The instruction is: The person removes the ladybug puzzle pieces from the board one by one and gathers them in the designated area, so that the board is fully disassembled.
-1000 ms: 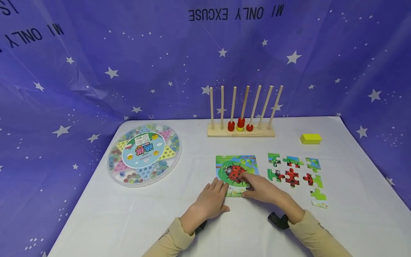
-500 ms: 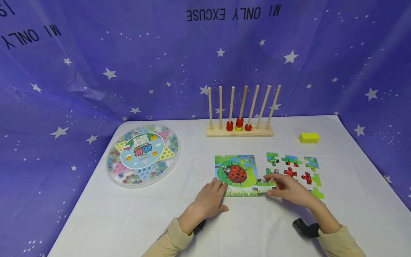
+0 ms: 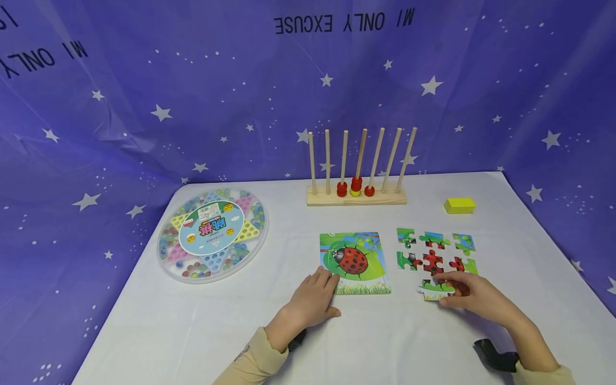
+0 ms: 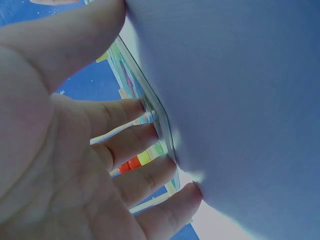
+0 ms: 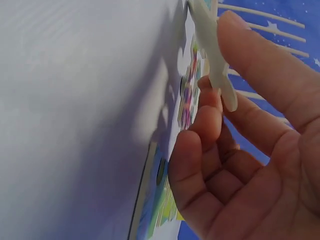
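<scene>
My right hand pinches a jigsaw piece with green and white printing, its thumb on the near side. In the right wrist view the piece shows its pale underside and edge, with the thumb on one side and fingers on the other. The remaining fingers curl beneath. My left hand rests with its fingertips at the lower left corner of a square ladybug picture board. Its fingers lie nearly straight against the board's edge in the left wrist view.
Several loose jigsaw pieces lie in rows right of the board, partly hidden by my right hand. Behind stand a wooden peg abacus with red and yellow beads, and a yellow block. A round Chinese checkers box lies left.
My right hand has moved from over the ladybug board to the right, carrying the jigsaw piece to the near side of the loose pieces. My left hand has stayed at the board's corner.
</scene>
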`<control>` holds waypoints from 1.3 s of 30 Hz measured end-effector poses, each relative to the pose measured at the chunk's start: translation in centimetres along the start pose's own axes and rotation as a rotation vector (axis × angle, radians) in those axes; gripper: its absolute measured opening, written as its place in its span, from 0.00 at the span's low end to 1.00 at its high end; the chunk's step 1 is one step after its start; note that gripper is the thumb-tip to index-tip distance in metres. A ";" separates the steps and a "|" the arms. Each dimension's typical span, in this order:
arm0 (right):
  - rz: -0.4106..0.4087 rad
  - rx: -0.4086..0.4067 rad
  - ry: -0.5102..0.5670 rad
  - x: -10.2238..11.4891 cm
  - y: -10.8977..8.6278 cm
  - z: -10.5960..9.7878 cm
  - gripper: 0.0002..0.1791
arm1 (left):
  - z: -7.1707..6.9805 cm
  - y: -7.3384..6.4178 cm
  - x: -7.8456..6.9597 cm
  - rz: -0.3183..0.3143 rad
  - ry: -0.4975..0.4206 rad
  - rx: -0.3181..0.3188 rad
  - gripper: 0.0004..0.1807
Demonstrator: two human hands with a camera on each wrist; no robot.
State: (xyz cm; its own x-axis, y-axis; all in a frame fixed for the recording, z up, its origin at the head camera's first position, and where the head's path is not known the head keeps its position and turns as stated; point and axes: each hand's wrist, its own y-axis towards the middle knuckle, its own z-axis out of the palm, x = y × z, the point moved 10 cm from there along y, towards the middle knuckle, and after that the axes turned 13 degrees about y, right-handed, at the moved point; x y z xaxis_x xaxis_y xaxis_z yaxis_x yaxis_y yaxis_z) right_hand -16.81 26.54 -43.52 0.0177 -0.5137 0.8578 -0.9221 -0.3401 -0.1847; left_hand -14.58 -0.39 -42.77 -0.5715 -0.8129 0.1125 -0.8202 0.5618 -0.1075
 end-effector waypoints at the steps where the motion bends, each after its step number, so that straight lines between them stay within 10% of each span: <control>1: 0.002 -0.003 -0.008 0.0 -0.1 -0.1 0.29 | 0.0 0.0 0.0 -0.001 0.001 0.001 0.38; 19: -0.050 0.022 -0.047 1.7 1.3 0.4 0.30 | 0.2 -0.1 0.1 0.002 -0.010 0.011 0.39; 39: -0.345 0.296 -0.130 11.6 9.0 14.3 0.36 | -0.1 0.0 0.5 -0.042 0.021 0.042 0.37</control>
State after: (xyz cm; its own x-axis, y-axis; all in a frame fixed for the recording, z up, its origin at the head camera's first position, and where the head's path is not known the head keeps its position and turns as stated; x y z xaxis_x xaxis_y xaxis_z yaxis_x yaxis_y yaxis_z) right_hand -19.34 6.25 -42.07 0.3695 -0.4186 0.8296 -0.7041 -0.7087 -0.0440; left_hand -14.89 -0.74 -42.60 -0.5376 -0.8319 0.1380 -0.8419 0.5203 -0.1432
